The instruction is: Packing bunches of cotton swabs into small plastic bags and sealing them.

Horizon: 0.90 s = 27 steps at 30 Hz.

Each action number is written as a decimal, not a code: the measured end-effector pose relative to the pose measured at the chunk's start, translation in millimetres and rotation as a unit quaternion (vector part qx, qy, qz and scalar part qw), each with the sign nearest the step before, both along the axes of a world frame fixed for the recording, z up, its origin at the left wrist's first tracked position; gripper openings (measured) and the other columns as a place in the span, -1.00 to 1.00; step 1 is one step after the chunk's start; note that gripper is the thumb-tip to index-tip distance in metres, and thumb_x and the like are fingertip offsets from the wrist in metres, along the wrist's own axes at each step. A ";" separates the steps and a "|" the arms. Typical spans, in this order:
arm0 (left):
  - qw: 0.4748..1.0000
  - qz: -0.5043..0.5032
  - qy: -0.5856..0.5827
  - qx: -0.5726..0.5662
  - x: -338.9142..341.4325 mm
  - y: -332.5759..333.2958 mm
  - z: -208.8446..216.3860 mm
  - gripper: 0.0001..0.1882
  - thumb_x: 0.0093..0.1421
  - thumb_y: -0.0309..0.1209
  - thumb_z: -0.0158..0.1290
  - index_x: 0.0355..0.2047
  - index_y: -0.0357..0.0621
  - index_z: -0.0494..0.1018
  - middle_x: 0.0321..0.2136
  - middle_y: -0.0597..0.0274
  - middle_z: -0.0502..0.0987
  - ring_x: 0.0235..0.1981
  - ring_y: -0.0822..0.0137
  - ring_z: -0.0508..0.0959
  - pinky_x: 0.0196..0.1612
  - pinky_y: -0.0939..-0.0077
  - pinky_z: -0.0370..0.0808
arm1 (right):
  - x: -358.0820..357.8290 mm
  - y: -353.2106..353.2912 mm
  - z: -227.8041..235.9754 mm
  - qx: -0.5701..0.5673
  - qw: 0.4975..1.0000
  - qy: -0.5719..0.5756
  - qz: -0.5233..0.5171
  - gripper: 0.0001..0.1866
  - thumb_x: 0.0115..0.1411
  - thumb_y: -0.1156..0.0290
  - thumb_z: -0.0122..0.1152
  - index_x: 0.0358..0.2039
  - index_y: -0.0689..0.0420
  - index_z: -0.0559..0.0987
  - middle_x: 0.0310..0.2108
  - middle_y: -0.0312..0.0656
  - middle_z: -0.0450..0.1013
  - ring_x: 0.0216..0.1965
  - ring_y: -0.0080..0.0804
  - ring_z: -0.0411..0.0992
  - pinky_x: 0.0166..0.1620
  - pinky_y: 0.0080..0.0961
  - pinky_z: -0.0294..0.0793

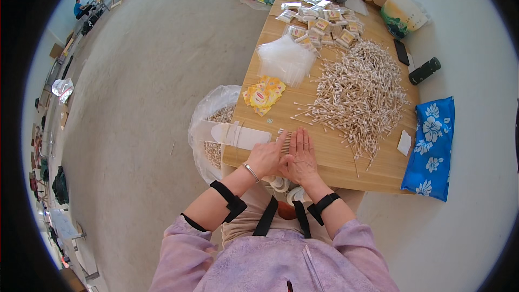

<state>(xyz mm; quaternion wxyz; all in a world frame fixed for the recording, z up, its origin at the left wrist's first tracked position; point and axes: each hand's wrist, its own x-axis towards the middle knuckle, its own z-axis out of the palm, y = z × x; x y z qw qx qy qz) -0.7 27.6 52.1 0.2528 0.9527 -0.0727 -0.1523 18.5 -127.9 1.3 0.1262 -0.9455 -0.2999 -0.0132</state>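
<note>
1. White-tipped cotton swabs (pixel 286 141), a short row, lie on the table (pixel 332 159) between my hands. Left hand (pixel 263 158): fingers bent at the row's left side; cannot tell whether they clamp it. Right hand (pixel 300 163): flat, unclosed, along its right side.
2. Step in hand, my judgement: evening the row. Next move probably calls for light, level pressure from both sides.
3. Loose swab pile (pixel 362 94) beyond, to the right.
4. Clear bag (pixel 199 116) beside the table's left edge: more loose swabs.
5. Clear packets (pixel 321 25), far end: apparently swabs, yellow labels.
</note>
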 end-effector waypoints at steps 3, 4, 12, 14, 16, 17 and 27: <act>0.999 -0.003 -0.041 0.003 0.8 1.4 -11.1 -0.27 0.15 -0.11 0.01 0.20 -0.24 0.02 -0.35 -0.04 0.54 -0.36 -0.05 0.55 -0.33 0.15 0.46 | -0.8 1.5 6.7 0.011 1.000 0.029 0.006 0.02 -0.02 -0.04 0.10 0.24 0.43 -0.05 0.30 0.25 -0.19 0.36 0.11 -0.28 0.34 -0.09 -0.31; 0.999 -0.004 -0.042 0.002 2.0 1.5 -14.5 -0.27 0.15 -0.11 0.01 0.20 -0.24 0.02 -0.35 -0.04 0.54 -0.36 -0.05 0.55 -0.33 0.15 0.46 | -0.1 1.2 6.5 0.011 1.000 0.028 0.005 0.02 -0.02 -0.04 0.10 0.24 0.43 -0.05 0.30 0.25 -0.19 0.36 0.11 -0.28 0.34 -0.09 -0.31; 0.999 0.000 -0.032 0.041 6.1 -3.0 -18.6 -0.24 0.07 -0.29 0.09 0.21 -0.21 -0.01 -0.43 -0.02 0.56 -0.35 0.00 0.56 -0.34 0.19 0.48 | 0.6 -0.1 8.2 -0.018 0.999 0.031 -0.002 0.10 -0.02 -0.21 0.10 0.25 0.42 -0.05 0.30 0.23 -0.18 0.36 0.08 -0.27 0.34 -0.10 -0.30; 0.999 0.006 -0.038 0.031 6.0 -2.0 -15.7 -0.26 0.07 -0.29 0.09 0.21 -0.18 0.01 -0.44 -0.01 0.56 -0.35 0.01 0.57 -0.34 0.20 0.48 | 0.2 0.0 9.5 -0.018 0.999 0.026 0.002 0.09 -0.01 -0.20 0.10 0.24 0.43 -0.04 0.30 0.23 -0.17 0.36 0.08 -0.26 0.34 -0.10 -0.29; 0.999 0.013 -0.044 0.020 4.9 -0.4 -16.8 -0.27 0.07 -0.30 0.09 0.20 -0.16 0.03 -0.46 -0.01 0.56 -0.35 0.02 0.57 -0.34 0.21 0.48 | -1.2 -0.8 8.9 -0.019 1.000 0.022 0.006 0.08 0.00 -0.19 0.10 0.24 0.43 -0.03 0.30 0.22 -0.17 0.36 0.07 -0.26 0.33 -0.10 -0.28; 0.998 0.018 -0.054 0.017 3.8 0.8 -20.1 -0.26 0.06 -0.30 0.10 0.20 -0.16 0.03 -0.43 0.03 0.57 -0.35 0.05 0.58 -0.34 0.25 0.48 | -2.7 -1.7 7.5 -0.024 0.999 0.021 0.017 0.07 0.01 -0.18 0.09 0.23 0.44 -0.03 0.30 0.22 -0.17 0.36 0.07 -0.26 0.33 -0.10 -0.28; 0.948 0.233 -0.087 -0.198 18.4 8.8 -16.7 -0.59 0.20 -0.38 -0.05 0.06 -0.24 0.31 -0.18 -0.05 0.50 -0.09 0.12 0.50 -0.06 0.37 0.41 | -9.0 -1.0 11.8 -0.011 0.998 0.057 0.007 0.09 0.04 -0.23 0.04 0.22 0.48 -0.06 0.30 0.24 -0.20 0.36 0.06 -0.29 0.34 -0.11 -0.34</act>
